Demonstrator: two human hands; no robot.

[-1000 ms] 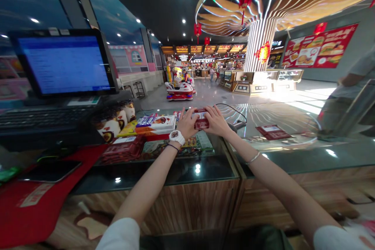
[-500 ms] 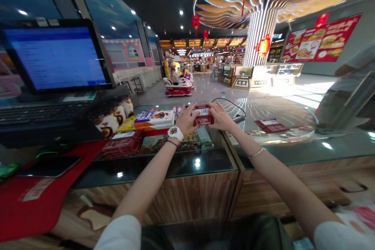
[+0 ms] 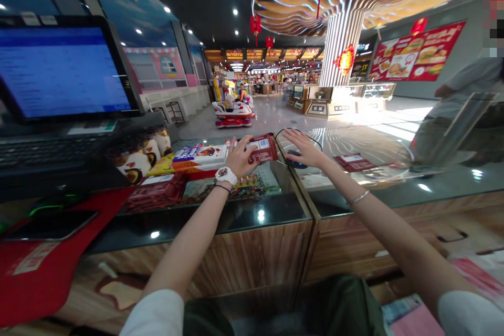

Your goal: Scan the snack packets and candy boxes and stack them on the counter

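I see the left grip [image 3: 239, 157] pinching the packet [image 3: 263, 147], lying lengthwise toward the right grip [image 3: 306, 150] (spread wide), nearer the black device [image 3: 296, 163].

The maroon packet [image 3: 265, 148] — white-labelled, slightly tilted — is held up.

Dark-red packet [image 3: 265, 149], clock centre — plastic-film look, slight sheen. Counter top [image 3: 252, 221], six o'clock: smooth glass, glossy, sharp reflections. Cabinet front [image 3: 252, 262], lower six: wood-grain, fairly matt. Bangle [image 3: 359, 198], four o'clock: polished metal. Watch [image 3: 226, 175], eight o'clock: white plastic look, matt. Mat [image 3: 35, 291], farther eight — red, cloth-like, dull.
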